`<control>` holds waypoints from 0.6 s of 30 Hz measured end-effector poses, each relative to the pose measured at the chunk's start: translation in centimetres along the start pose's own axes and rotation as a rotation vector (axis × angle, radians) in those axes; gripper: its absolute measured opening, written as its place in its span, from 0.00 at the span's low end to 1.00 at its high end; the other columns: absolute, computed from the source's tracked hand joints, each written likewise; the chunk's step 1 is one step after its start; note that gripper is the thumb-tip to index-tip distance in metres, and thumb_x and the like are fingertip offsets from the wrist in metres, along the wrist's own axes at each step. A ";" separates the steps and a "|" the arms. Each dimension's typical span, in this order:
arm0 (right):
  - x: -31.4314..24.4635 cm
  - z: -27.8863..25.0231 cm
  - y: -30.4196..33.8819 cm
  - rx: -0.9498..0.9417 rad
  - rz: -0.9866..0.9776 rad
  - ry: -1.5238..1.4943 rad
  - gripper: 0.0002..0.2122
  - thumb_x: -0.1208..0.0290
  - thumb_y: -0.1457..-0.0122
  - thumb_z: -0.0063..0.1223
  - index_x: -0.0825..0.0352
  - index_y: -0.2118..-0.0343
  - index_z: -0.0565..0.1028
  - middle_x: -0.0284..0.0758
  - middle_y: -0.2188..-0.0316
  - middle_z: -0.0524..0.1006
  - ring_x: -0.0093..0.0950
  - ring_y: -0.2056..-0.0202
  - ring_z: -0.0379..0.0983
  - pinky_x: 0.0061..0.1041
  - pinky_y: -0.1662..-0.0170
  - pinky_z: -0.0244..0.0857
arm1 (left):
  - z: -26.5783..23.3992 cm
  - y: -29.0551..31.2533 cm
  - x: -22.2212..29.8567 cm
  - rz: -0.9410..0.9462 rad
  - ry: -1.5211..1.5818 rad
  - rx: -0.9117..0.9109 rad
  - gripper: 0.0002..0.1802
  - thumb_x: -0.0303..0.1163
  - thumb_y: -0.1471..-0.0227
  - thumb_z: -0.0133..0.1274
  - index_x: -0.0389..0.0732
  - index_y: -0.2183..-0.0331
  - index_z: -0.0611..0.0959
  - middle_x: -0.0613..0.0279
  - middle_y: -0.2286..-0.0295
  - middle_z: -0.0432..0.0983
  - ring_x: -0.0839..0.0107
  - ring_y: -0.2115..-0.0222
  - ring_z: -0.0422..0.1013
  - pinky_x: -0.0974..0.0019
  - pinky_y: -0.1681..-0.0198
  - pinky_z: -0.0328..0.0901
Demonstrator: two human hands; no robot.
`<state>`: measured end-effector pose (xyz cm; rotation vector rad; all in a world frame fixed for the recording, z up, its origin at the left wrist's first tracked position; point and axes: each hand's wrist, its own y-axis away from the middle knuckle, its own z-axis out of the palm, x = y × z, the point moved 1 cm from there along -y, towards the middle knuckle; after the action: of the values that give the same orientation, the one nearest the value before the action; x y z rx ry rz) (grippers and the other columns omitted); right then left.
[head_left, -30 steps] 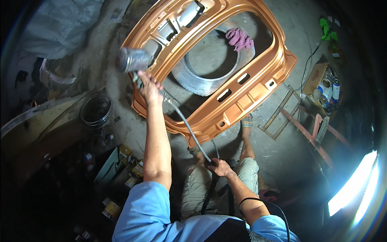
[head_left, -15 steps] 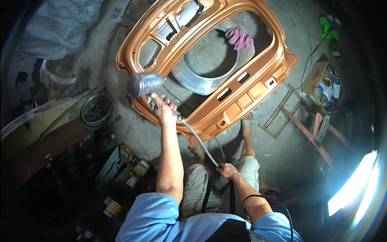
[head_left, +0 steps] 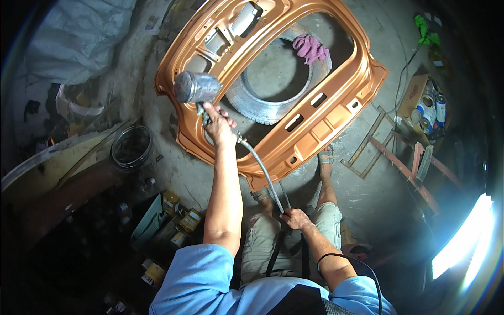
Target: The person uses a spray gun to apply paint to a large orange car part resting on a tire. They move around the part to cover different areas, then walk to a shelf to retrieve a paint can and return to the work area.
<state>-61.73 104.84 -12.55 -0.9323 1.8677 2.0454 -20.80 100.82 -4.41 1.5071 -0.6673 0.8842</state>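
A copper-coloured vehicle panel fills the frame's upper middle, a tyre showing through its opening. A grey hose runs from centre to lower middle. Left of centre, a grey-cupped spray gun overlaps the panel. Pink cloth lies on the tyre's upper right. The left hand curls around the gun; the right hand, lower middle, wraps the hose.

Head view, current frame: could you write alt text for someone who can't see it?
The left hand's grip holds a spray gun over a copper-coloured car panel, while the right hand's grip holds the attached hose. Through the panel's large opening shows a tyre with a crumpled pink cloth on it.
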 end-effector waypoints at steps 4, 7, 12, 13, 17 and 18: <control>1.4 1.1 0.4 0.021 -0.002 -0.020 0.19 0.52 0.34 0.50 0.63 0.53 0.80 0.48 0.59 0.82 0.49 0.52 0.77 0.45 0.46 0.69 | -2.2 1.1 -1.0 0.020 0.045 0.065 0.31 0.65 0.39 0.50 0.43 0.60 0.69 0.67 0.76 0.66 0.78 0.85 0.58 0.71 0.85 0.56; 1.8 0.6 0.8 0.090 -0.059 -0.046 0.19 0.52 0.34 0.51 0.65 0.55 0.80 0.49 0.62 0.82 0.50 0.54 0.77 0.46 0.50 0.70 | -0.1 1.1 -0.9 -0.022 0.040 -0.036 0.31 0.65 0.39 0.50 0.44 0.63 0.70 0.70 0.79 0.64 0.78 0.85 0.58 0.69 0.84 0.56; 0.2 -2.1 0.8 0.186 -0.037 -0.159 0.18 0.53 0.34 0.54 0.64 0.54 0.80 0.49 0.65 0.82 0.49 0.57 0.79 0.41 0.52 0.72 | 8.8 1.0 -0.5 -0.013 -0.025 -0.262 0.32 0.67 0.40 0.50 0.44 0.66 0.71 0.70 0.81 0.62 0.77 0.86 0.57 0.69 0.84 0.55; -0.2 -2.8 0.7 0.175 -0.018 -0.190 0.18 0.54 0.34 0.56 0.65 0.53 0.80 0.49 0.64 0.82 0.47 0.57 0.80 0.39 0.53 0.72 | 10.6 1.2 -0.4 0.006 -0.041 -0.290 0.31 0.66 0.39 0.50 0.44 0.65 0.71 0.70 0.81 0.62 0.77 0.87 0.57 0.68 0.85 0.55; -1.3 -5.0 1.4 0.272 -0.082 -0.303 0.18 0.56 0.35 0.57 0.66 0.52 0.79 0.47 0.61 0.83 0.45 0.56 0.80 0.39 0.51 0.72 | 16.0 1.8 0.3 0.089 -0.069 -0.392 0.31 0.62 0.38 0.53 0.39 0.63 0.72 0.67 0.81 0.65 0.76 0.88 0.60 0.68 0.87 0.56; -1.4 -5.3 1.5 0.280 -0.095 -0.335 0.18 0.57 0.35 0.58 0.66 0.51 0.78 0.47 0.60 0.83 0.45 0.55 0.80 0.39 0.51 0.72 | 16.6 1.8 0.5 0.133 -0.081 -0.407 0.31 0.62 0.38 0.53 0.38 0.63 0.72 0.67 0.81 0.65 0.76 0.88 0.60 0.68 0.87 0.56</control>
<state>-59.86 99.89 -10.49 -0.5571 1.8226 1.7023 -19.48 84.19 -3.13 1.1468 -0.9532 0.7347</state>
